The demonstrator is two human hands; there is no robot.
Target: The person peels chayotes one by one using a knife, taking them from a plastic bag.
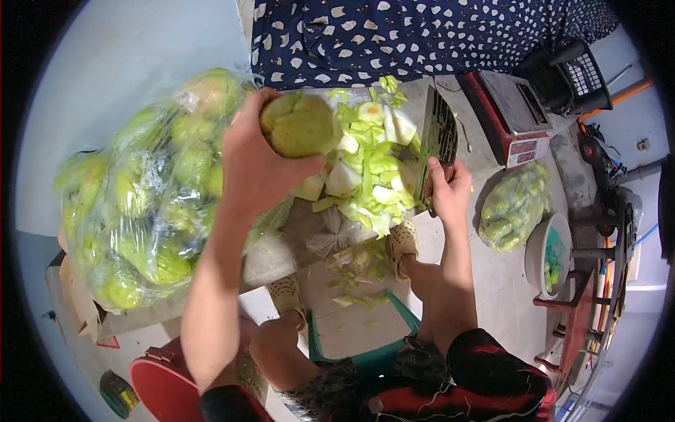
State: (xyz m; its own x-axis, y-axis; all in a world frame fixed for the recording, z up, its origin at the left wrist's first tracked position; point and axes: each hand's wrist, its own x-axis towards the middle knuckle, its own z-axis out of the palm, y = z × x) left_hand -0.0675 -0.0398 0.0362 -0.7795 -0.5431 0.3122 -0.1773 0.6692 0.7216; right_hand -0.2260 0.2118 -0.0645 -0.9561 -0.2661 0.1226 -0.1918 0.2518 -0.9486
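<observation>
My left hand (256, 158) is wrapped around a large green fruit (299, 125) with a lobed, creased end, much like a chayote. It is raised over the work surface, to the left of a heap of green peelings (380, 165). Pale peeled fruit (343, 179) lies among the peelings. A wide-bladed cleaver (437, 133) is in my right hand (448, 186), closed on its handle. Its blade points up and away, just right of the heap, with bits stuck to its dark face. Fruit and blade are apart.
A big clear plastic bag of green fruit (151, 190) stands at left. At right are a red weighing scale (506, 116), a smaller bagged batch (517, 204) and a white bucket (538, 257). Peelings (358, 271) lie on the floor between my feet; a red bin (165, 380) stands lower left.
</observation>
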